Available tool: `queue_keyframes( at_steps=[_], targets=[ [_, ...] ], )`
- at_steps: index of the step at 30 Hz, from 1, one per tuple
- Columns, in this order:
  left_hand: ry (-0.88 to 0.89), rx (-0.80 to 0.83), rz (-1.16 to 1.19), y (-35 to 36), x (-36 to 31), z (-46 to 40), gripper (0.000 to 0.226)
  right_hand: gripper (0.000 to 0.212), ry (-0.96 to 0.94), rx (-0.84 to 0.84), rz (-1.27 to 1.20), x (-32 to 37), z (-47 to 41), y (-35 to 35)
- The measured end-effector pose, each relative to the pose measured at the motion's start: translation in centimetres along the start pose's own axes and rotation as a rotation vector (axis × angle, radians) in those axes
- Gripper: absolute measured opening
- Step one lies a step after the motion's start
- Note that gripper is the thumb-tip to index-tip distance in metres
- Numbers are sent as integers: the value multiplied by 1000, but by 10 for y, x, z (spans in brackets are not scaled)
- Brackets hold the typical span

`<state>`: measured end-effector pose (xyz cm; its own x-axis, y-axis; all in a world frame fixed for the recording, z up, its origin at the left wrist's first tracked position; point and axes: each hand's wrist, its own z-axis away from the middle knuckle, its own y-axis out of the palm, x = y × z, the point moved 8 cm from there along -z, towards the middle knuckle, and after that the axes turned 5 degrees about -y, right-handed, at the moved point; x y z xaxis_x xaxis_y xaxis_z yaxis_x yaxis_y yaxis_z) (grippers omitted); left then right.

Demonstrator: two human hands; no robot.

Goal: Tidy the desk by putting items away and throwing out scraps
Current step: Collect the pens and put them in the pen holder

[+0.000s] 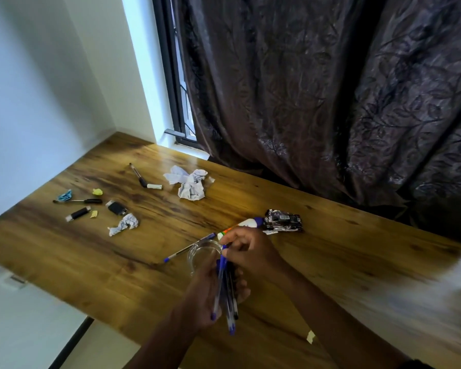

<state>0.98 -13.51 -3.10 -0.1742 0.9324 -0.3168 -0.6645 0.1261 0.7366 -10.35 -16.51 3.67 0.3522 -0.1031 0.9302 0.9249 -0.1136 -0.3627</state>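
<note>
A bundle of pens (225, 291) is gripped by the left hand (208, 302) and pinched by the right hand (248, 251) above the glass jar (204, 253).

Open wood: desk (343, 251) right of the black wrapper (284, 221).
Obstacles: crumpled paper (190, 182), pens, left of the wrapper.

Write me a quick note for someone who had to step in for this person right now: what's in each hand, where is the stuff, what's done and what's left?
Left hand: grips a bundle of blue pens beside a clear glass.
Right hand: pinches the top of those pens near the glass rim.
Done: several pens gathered; they are not clearly inside the glass yet.
Left on the desk: one blue pen behind the glass, a glue bottle, a black wrapper, two dark pens, small black items, crumpled paper, and small coloured scraps.
Next, probably: pens into the glass, then bin the paper and scraps.
</note>
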Motion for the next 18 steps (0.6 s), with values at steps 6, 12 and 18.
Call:
queue_keyframes(
  at_steps=[6, 12, 18],
  targets=[
    [89, -31, -24, -22, -17, 16, 59, 29, -87, 17, 185, 15, -13, 25],
    [130, -63, 39, -49, -28, 42, 65, 12, -78, -3, 384, 23, -54, 48],
    [173, -115, 112, -79, -35, 58, 63, 21, -159, 221, 726, 30, -92, 112]
  ],
)
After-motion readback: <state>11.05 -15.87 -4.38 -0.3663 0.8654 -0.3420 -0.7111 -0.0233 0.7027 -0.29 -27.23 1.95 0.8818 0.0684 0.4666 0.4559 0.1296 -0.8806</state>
